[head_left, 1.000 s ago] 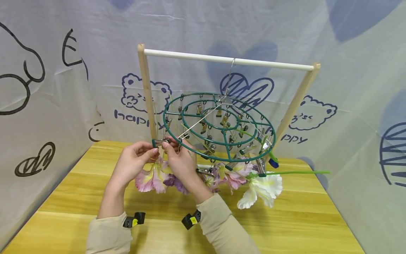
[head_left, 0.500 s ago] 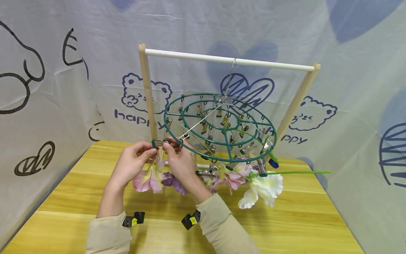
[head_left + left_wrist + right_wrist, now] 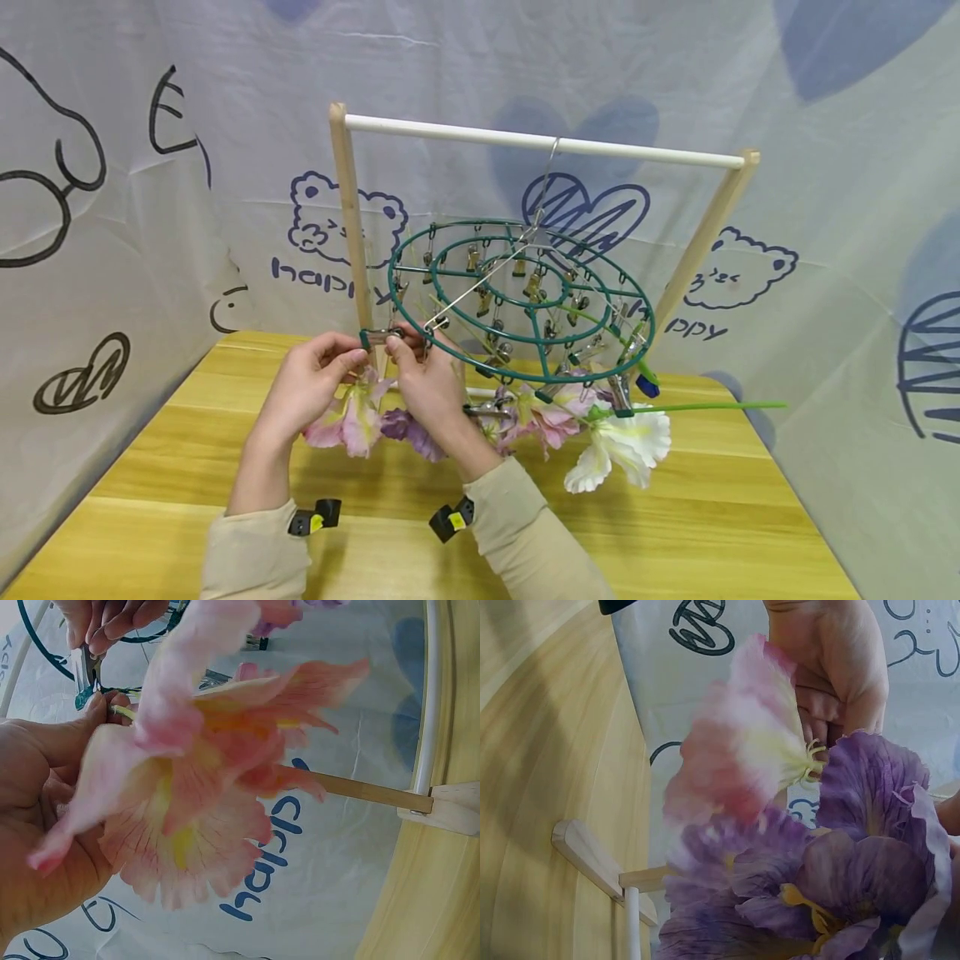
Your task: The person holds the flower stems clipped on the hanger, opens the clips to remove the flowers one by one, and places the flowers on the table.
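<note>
My left hand [image 3: 300,387] holds a pink artificial flower [image 3: 352,427] by its stem, thumb and fingers closed just below a metal clip [image 3: 383,336]. The bloom hangs under that hand and fills much of the left wrist view. My right hand [image 3: 433,382] pinches the clip's handle end. The clip hangs from the outer ring of a round green drying hanger [image 3: 540,354]. In the left wrist view, a bit of green stem [image 3: 124,712] shows by the clip's tip; whether the jaws grip it I cannot tell. A purple flower [image 3: 870,877] hangs close to my right hand.
The hanger hooks over the white rod [image 3: 450,132] of a wooden stand, whose left post [image 3: 351,217] rises beside my hands. Several other clips dangle from the rings. A white flower [image 3: 626,446] and a green stem [image 3: 705,406] hang at the right, above the wooden table [image 3: 675,533].
The pink bloom has swung a little to the left and turned. Both hands stay almost where they were, on the stem and the clip.
</note>
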Demonstrator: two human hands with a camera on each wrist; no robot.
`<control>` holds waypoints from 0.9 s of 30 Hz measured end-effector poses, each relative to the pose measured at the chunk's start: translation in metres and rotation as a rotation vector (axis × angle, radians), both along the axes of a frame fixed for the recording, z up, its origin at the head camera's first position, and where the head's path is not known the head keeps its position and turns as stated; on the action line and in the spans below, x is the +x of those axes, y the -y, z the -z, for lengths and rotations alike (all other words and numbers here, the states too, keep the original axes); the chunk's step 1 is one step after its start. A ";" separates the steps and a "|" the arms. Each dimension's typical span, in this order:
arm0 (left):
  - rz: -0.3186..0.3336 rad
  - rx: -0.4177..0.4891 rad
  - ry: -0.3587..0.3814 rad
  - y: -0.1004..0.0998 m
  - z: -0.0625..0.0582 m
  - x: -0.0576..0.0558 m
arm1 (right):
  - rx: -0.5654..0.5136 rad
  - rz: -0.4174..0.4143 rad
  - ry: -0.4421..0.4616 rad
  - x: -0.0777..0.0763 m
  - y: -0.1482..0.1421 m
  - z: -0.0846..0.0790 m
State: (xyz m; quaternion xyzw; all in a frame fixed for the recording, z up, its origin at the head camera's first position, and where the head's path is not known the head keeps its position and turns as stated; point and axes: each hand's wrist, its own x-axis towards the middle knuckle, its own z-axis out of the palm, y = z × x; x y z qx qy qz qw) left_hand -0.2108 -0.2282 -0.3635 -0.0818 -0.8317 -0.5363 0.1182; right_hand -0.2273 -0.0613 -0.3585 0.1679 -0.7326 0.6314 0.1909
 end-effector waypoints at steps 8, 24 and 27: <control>-0.020 0.038 -0.011 -0.001 -0.001 0.000 | 0.028 0.034 -0.006 0.001 -0.001 0.000; -0.048 0.016 -0.040 0.001 0.000 0.001 | 0.159 0.039 -0.112 0.005 -0.005 0.001; -0.056 0.004 -0.044 0.001 0.000 0.002 | 0.174 0.008 -0.100 0.007 -0.007 0.003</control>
